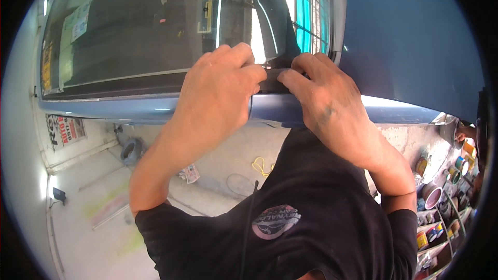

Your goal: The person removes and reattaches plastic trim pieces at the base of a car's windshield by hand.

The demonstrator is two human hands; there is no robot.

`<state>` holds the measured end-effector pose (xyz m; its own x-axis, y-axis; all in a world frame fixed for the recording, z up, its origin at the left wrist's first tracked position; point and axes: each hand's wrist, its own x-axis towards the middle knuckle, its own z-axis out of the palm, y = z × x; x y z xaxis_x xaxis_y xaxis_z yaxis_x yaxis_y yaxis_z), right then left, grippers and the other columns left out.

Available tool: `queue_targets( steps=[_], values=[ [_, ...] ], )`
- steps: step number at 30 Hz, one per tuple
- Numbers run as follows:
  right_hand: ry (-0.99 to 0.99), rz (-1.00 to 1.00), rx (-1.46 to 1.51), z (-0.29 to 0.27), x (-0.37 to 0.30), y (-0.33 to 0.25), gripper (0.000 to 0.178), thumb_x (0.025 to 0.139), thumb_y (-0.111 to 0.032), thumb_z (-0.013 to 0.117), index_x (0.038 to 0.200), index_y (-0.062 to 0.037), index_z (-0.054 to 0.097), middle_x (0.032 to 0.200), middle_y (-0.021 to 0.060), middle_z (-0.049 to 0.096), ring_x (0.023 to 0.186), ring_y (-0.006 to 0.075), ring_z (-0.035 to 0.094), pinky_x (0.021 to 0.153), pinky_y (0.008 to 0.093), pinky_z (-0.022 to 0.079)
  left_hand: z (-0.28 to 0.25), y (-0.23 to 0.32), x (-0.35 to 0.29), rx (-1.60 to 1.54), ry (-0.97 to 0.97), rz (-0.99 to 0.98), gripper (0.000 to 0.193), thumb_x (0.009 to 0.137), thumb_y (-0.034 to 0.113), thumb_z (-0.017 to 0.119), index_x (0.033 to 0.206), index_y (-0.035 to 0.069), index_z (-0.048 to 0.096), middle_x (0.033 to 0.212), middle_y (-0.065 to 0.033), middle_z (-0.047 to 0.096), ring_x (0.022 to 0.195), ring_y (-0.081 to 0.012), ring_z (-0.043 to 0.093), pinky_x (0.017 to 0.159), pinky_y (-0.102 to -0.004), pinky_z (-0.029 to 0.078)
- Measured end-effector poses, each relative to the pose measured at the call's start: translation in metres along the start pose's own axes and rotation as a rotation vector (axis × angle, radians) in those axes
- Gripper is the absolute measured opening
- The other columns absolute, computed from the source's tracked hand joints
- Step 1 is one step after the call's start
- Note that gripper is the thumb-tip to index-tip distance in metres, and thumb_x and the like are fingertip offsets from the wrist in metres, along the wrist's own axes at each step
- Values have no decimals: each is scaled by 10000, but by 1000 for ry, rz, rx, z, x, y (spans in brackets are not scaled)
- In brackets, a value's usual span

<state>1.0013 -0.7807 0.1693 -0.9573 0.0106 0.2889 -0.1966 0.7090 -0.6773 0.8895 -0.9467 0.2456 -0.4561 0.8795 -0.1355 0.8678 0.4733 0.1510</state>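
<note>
Both of my hands are at the near edge of a car's windshield (140, 41), close to the corner beside the blue hood (410, 36). A black trim strip (273, 80) runs along that edge, above the blue body pillar (119, 109). My left hand (220, 80) has its fingers curled over the strip, thumb pointing right. Just to the right, my right hand (324, 85) is bent over the same strip, its thumb and fingers pinched on it. A short stretch of strip shows between the two thumbs. Most fingertips are hidden behind the knuckles.
A tire (132, 151) stands on the floor at the left by a white wall. A yellow cord (262, 166) lies on the floor below the car. At the right, a shelf (436, 249) holds several cans, and part of another person's hand (461, 135) shows there.
</note>
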Motion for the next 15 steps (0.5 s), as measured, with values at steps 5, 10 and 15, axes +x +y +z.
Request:
queue_targets(
  steps=[5, 10, 15],
  values=[
    [-10, -43, -16, 5, 0, 5, 398, 677, 121, 628, 1058, 24, 688, 1006, 139, 619, 912, 307, 622, 734, 409, 540, -3, -4, 6, -46, -65, -5, 80, 791, -18, 672, 861, 5, 705, 909, -69, 591, 851, -271, 607, 674, -395, 492],
    [46, -171, -32, 10, 1, 15, 259, 729, -11, 657, 978, 60, 680, 905, 90, 545, 831, 245, 566, 672, 354, 507, -2, -3, 7, -85, -86, 5, 53, 774, -41, 649, 807, -5, 670, 900, -65, 573, 805, -269, 612, 661, -389, 483],
    [92, -244, -52, 15, 1, 16, 183, 763, 9, 674, 931, 83, 668, 919, 104, 541, 825, 249, 571, 674, 364, 508, 0, -8, 8, -134, -96, 15, 73, 773, -48, 643, 828, -5, 662, 924, -67, 577, 777, -270, 617, 638, -392, 482]
  ],
)
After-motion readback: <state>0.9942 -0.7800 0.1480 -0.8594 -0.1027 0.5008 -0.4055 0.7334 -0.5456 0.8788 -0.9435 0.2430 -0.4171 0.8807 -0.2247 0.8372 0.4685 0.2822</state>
